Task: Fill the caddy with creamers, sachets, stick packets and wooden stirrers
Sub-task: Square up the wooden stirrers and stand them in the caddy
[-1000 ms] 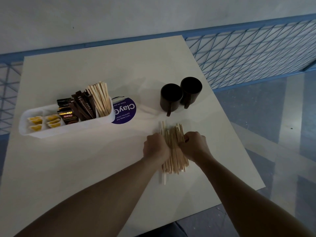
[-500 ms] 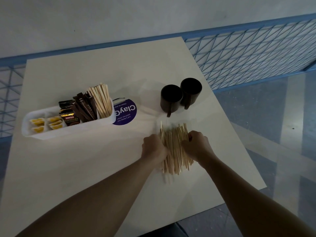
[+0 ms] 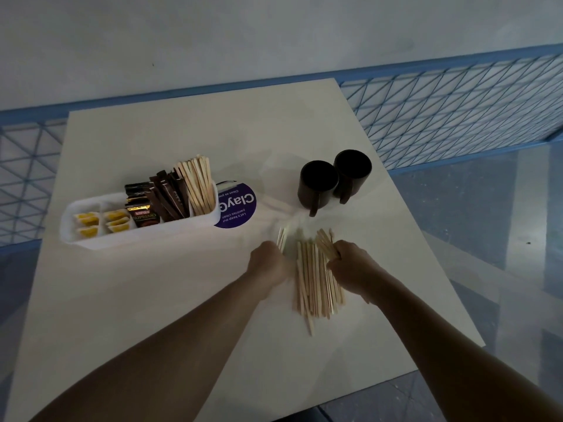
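Dim light is falling over the pale desk [image 3: 152,300], with a blue mesh railing [image 3: 457,102] running behind it. Between the two grips the loose stirrers [image 3: 313,284] are lying on the desk, and they are fanning out now where a second ago both grips were squeezing them into one tight bundle. The right grip [image 3: 353,269] is curling round a tuft at the pile's right edge, tilting it off the rest. The left grip [image 3: 268,263] is drawing away leftward, fingers curled under and hidden. A few blurred sticks are poking out beyond it, so I cannot tell whether it is holding them. Well off to the left of the left grip, the caddy [image 3: 137,236] is already carrying creamers [image 3: 100,220], sachets [image 3: 141,208], stick packets [image 3: 167,193] and standing stirrers [image 3: 198,184]. Judging by this, the pile is being split into a portion for topping up that last compartment
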Demonstrator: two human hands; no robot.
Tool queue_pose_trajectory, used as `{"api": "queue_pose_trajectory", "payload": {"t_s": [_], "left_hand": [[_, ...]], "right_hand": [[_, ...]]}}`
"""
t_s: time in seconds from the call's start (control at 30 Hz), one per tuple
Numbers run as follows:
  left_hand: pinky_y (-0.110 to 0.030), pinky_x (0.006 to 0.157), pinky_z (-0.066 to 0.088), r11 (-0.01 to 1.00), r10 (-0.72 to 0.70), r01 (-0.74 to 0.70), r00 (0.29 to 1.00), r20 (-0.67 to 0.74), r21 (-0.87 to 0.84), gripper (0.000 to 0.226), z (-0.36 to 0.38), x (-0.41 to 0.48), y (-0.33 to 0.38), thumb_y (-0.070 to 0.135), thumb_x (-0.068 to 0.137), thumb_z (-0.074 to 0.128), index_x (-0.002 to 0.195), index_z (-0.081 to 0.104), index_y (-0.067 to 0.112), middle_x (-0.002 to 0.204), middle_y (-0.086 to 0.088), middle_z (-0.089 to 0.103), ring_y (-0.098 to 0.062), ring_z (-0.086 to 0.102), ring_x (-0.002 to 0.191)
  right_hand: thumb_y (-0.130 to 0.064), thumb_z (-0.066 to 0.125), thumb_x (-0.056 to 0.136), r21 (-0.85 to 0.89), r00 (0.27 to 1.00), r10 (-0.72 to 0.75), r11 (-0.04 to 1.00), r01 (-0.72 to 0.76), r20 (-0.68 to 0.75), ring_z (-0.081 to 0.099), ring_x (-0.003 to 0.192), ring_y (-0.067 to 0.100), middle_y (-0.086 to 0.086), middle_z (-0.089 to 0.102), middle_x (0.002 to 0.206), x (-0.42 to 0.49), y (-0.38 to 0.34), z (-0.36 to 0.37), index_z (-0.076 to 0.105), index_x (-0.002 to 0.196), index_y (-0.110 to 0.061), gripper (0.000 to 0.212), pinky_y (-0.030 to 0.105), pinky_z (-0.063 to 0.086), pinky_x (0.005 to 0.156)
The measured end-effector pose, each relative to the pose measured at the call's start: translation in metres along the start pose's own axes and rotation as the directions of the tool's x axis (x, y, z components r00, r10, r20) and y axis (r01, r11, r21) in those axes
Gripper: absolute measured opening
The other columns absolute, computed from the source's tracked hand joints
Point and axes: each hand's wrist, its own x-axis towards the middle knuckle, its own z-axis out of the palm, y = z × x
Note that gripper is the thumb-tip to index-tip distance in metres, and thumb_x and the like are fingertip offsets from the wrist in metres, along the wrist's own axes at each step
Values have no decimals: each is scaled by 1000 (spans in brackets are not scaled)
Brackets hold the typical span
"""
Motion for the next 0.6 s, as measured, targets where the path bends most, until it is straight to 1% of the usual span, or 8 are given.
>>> {"api": "queue_pose_trajectory", "payload": {"t_s": [0.07,0.13,0.17,0.23,0.33,0.43,0.53,0.6], "left_hand": [[-36,67,56,999,1,-1,1000,11,-42,26,-9,1,-1,20,90,53,107,63,4,99,-13,68,-29,67,87],[-39,76,56,995,-11,15,999,35,-95,26,-19,1,-1,18,92,48,110,63,6,101,-13,68,-30,66,92],[-39,77,56,994,-14,19,999,50,-107,26,-23,2,0,16,94,46,111,62,6,101,-13,67,-28,65,91],[-33,70,52,987,1,12,997,77,-161,24,-36,3,0,12,97,44,111,63,6,97,-10,64,-22,61,82],[-26,62,45,956,48,-22,995,83,-291,24,-57,0,3,7,100,40,106,63,4,88,-9,58,-16,52,74],[-28,64,49,903,123,-108,992,10,-417,25,-82,-2,5,8,102,38,105,62,0,85,-10,58,-18,54,74],[-35,75,55,829,189,-215,977,-104,-516,26,-112,1,6,11,103,39,104,63,0,85,-11,62,-20,61,77],[-36,79,57,780,192,-265,964,-186,-567,25,-133,3,6,12,103,41,105,63,0,87,-10,66,-21,65,82]], "right_hand": [[-9,47,97,-7,999,-36,999,36,39,58,70,13,5,61,87,-1,-11,2,58,101,-13,13,21,41,52],[-11,45,98,6,997,-56,998,56,58,61,73,15,7,63,89,1,-23,5,61,99,-11,15,24,46,58],[-12,44,98,18,996,-64,998,63,55,60,72,17,8,63,87,2,-28,7,62,98,-10,18,26,47,60],[-13,43,99,60,996,-87,995,84,36,55,69,17,8,60,81,6,-43,12,64,97,-7,22,28,44,61],[-12,40,102,126,991,-133,983,132,-2,56,73,13,3,61,87,9,-66,19,64,106,-11,25,25,42,62],[-10,39,103,222,986,-167,961,166,-11,53,70,14,5,58,85,14,-91,25,63,109,-10,25,25,42,60],[-7,40,102,298,972,-230,926,234,-48,52,71,18,8,57,82,21,-119,31,64,102,-8,24,30,43,63],[-5,42,101,325,958,-274,902,285,-82,55,73,21,10,59,82,24,-139,35,64,98,-8,23,34,47,66]]}}
